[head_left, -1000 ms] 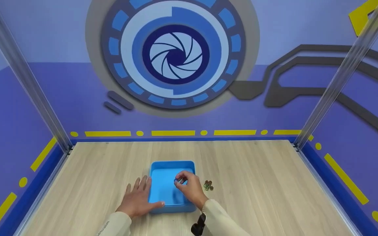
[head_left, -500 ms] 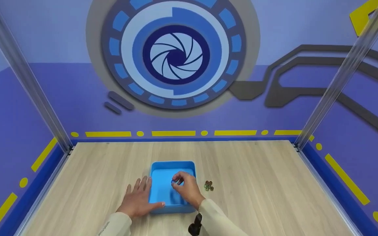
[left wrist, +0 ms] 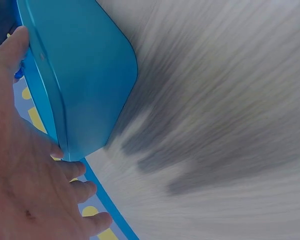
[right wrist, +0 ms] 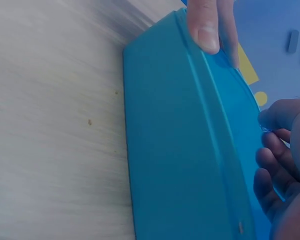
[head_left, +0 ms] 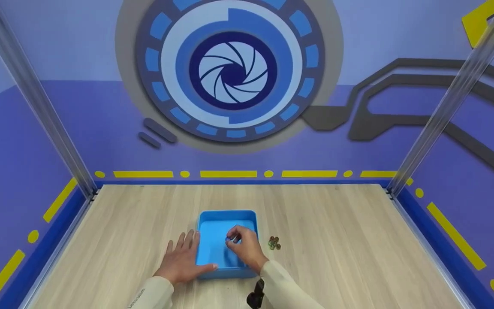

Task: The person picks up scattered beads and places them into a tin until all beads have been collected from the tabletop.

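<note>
A blue rectangular box (head_left: 212,249) with its top uncovered sits on the table before me. My left hand (head_left: 180,259) lies along its left side with fingers spread, the thumb over the near rim and the fingertips at the left wall. Over the box's right half, my right hand (head_left: 247,246) pinches a small blue glassy marble (right wrist: 265,129) between thumb and index finger; most of it is hidden by the fingertips. The other fingers of that hand are loosely curled. To the right of the box lies a cluster of small green and brown marbles (head_left: 274,243).
The pale wooden table (head_left: 337,240) reaches back to a blue and purple printed wall (head_left: 272,159). Metal posts stand at the back left (head_left: 54,116) and back right (head_left: 444,103) corners. A black strap device (head_left: 255,294) sits by the right sleeve.
My right hand has shifted slightly left over the box, still pinching the blue marble. The left hand keeps its place on the box. The head view has shifted a little.
</note>
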`<state>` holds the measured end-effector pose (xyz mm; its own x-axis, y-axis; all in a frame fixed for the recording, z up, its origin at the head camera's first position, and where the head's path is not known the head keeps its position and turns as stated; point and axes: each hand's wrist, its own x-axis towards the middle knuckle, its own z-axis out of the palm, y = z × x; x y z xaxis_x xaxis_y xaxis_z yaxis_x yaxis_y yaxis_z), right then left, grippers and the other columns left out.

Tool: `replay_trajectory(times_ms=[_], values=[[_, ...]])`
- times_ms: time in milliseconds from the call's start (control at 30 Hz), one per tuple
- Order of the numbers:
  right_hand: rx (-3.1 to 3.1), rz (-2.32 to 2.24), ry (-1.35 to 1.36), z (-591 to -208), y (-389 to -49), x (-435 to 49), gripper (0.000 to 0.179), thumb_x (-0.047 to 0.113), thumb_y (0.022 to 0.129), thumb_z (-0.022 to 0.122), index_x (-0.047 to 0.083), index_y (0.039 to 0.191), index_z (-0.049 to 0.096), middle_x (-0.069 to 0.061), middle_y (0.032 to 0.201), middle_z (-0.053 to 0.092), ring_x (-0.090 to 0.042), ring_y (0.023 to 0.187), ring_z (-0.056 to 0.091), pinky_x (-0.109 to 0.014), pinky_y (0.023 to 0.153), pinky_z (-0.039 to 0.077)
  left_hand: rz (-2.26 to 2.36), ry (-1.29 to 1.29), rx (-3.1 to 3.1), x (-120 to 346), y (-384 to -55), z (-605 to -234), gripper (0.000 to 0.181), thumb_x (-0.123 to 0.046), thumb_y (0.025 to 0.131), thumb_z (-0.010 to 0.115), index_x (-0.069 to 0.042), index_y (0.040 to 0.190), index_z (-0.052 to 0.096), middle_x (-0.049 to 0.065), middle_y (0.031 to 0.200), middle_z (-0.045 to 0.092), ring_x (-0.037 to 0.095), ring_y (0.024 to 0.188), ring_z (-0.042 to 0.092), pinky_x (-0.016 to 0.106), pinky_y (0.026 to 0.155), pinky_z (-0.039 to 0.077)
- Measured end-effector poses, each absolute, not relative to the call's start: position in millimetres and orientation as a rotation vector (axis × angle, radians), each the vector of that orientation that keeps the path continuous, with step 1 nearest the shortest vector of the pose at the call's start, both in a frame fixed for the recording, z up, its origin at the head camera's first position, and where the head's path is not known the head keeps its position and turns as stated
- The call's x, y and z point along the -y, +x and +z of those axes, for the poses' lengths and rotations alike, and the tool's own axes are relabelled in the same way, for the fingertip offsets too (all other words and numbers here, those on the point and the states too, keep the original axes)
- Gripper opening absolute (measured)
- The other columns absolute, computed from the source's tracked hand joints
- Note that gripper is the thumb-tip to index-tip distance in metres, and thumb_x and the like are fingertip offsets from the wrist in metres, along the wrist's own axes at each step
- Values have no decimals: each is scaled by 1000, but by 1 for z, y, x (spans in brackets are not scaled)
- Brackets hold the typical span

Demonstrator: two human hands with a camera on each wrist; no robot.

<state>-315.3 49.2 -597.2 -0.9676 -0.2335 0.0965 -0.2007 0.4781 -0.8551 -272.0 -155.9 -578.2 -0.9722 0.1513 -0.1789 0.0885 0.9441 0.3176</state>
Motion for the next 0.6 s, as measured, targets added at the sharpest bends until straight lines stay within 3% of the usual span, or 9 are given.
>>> replay_trajectory(times_ms=[600], values=[[-2681,-1526,-405,-604,-316,-49,7,10,87,70,13,92,66,2,87,65,-8,78,56,-21,72,49,453,186,-2894,156,-270,-574,116,-81,70,56,-5,152,25,17,159,25,42,147,21,68,113,13]])
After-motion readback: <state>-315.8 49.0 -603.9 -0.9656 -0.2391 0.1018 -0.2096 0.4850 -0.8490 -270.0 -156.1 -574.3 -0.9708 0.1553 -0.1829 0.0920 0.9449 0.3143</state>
